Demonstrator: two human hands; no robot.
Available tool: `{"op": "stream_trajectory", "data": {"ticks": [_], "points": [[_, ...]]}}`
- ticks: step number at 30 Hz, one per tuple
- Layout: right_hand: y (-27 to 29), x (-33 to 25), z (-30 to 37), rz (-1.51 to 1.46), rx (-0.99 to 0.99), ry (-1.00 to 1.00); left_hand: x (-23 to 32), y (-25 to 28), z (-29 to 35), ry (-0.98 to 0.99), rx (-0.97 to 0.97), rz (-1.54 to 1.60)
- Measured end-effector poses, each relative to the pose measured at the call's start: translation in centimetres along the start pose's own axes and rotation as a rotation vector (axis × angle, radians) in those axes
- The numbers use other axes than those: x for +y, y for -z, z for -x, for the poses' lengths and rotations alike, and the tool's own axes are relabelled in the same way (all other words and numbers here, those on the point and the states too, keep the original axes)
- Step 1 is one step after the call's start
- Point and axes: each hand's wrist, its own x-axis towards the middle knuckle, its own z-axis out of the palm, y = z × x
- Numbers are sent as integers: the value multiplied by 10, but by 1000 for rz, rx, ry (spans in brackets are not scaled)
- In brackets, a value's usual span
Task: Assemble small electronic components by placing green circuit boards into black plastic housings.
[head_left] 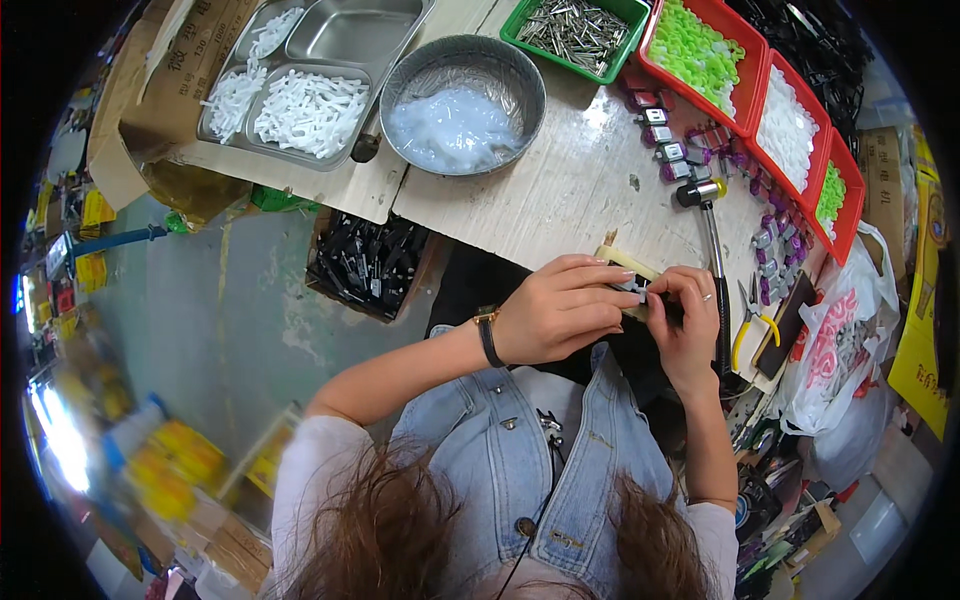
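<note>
At the table's front edge lies a cream-coloured block [622, 258] with a small black plastic part [618, 268] on it. My left hand [568, 308] reaches over from the left, its fingers close together and pressed on the black part. From the right, my right hand [686, 318] pinches a tiny grey-white piece [641, 291] against the black part with thumb and forefinger. The fingers cover most of both parts, so their exact fit is hidden. A hammer [715, 240] with a black and yellow head lies just beyond my right hand.
Small purple-and-silver motors [672, 152] line the right side, beside red trays [752, 112] of green and white pieces. Yellow-handled pliers [752, 322] lie at the right edge. Farther back are a green tray [642, 20] of metal pins, a round metal bowl [388, 120] and a steel compartment tray [375, 62].
</note>
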Motion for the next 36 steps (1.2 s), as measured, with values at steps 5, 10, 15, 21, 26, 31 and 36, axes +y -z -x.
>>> {"op": "stream_trajectory", "data": {"ticks": [5,10,15,21,26,31,36], "points": [[-6,3,2,62,51,61,3,0,-3,-23,-23,-72],[-6,2,1,82,50,62,1,3,-5,-2,-48,-40],[-6,1,3,62,27,44,-1,3,-3,11,-54,-7],[-5,-1,0,91,13,53,-3,2,-1,-2,-31,-6],[-8,5,4,122,29,62,-4,0,0,-8,-14,-16],[-7,-3,0,161,44,106,-1,4,-4,-38,-112,-105],[38,-8,-21,12,-186,-24,25,16,-29,-64,-367,-373]]}}
